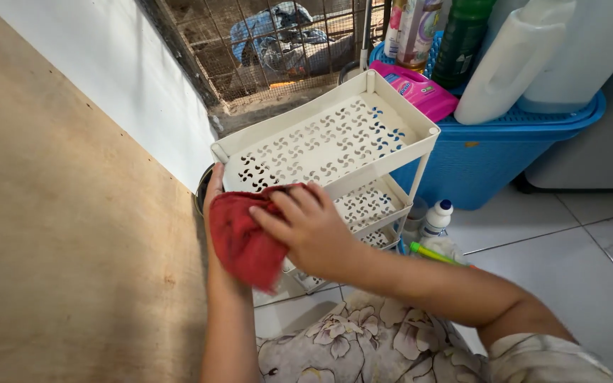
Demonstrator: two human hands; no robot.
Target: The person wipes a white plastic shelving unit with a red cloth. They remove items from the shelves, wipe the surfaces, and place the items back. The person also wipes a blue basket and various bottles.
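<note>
**Wiping cloth held at the rack's near corner**

Pressing on a red cloth (pixel 244 241), the right hand (pixel 310 227) lay with fingers spread flat, not clenched, at the near edge of a white tiered rack (pixel 335 138). The left hand (pixel 213 191) was mostly hidden behind the cloth; its grip could not be made out. Behind the rack stood a blue basket (pixel 491 152) loaded with a pink packet (pixel 420 91) and a white jug (pixel 509 64), cut off at the top. Right of the rack, a small white bottle (pixel 436 218) stood on the floor. The rack's lower shelves were half covered by the arm.
</note>
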